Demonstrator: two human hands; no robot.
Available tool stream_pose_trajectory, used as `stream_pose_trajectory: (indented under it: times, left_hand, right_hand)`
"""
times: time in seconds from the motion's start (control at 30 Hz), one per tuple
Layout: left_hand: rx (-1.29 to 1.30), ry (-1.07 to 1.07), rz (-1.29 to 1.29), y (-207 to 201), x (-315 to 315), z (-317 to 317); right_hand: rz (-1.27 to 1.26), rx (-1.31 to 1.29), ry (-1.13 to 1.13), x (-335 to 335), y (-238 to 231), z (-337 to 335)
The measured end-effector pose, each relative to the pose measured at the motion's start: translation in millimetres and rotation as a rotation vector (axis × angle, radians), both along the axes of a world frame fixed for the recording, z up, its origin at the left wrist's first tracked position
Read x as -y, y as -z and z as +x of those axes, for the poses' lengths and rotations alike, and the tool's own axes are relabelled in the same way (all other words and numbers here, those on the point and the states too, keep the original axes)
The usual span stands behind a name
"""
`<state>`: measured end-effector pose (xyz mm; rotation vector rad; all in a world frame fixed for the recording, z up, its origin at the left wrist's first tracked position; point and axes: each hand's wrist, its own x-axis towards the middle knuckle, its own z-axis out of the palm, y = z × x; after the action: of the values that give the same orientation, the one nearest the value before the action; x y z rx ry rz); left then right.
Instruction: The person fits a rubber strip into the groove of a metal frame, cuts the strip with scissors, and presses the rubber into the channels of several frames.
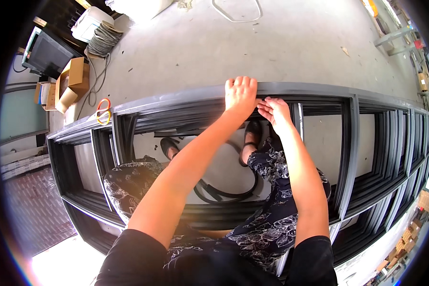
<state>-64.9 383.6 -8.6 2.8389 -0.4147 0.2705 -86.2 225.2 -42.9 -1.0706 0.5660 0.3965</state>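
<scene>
A stack of dark grey window frames point(295, 88) lies around my legs, one on top of another. My left hand point(241, 97) is closed over the far bar of the top frame, its fingers curled across the outer edge. Just right of it, my right hand point(276, 112) has its fingers bent together at the inner side of the same bar. Whatever they pinch is too small to make out. A black flexible strip point(233, 195) curves in a loop on the floor inside the frame opening, near my feet. Its upper end is hidden.
Scissors with orange and yellow handles point(103, 112) rest on the far bar to the left. An open cardboard box point(74, 83), a cable coil point(105, 40) and a dark monitor point(50, 52) stand at the far left. Crossbars point(350, 148) divide the stack.
</scene>
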Motion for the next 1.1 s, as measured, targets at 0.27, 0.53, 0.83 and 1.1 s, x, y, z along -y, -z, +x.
stream_pose_trajectory:
  times: [0.27, 0.53, 0.83, 1.1]
  left_hand:
    - [-0.02, -0.047, 0.061, 1.6, 7.2, 1.5]
    - [0.049, -0.103, -0.031, 4.4, 24.0, 6.5]
    - [0.099, 0.079, 0.1, 9.9, -2.0, 4.8]
    - [0.011, 0.083, 0.226, -4.6, -191.6, -28.4]
  right_hand:
    - [-1.771, 0.831, -0.522, 38.8, -70.6, 19.3]
    - [-1.822, 1.082, -0.767, 50.5, -47.8, 46.2]
    - [-1.962, 1.143, -0.835, 59.4, -42.7, 48.2]
    - [-2.027, 0.949, -0.894, 101.3, -38.4, 51.8]
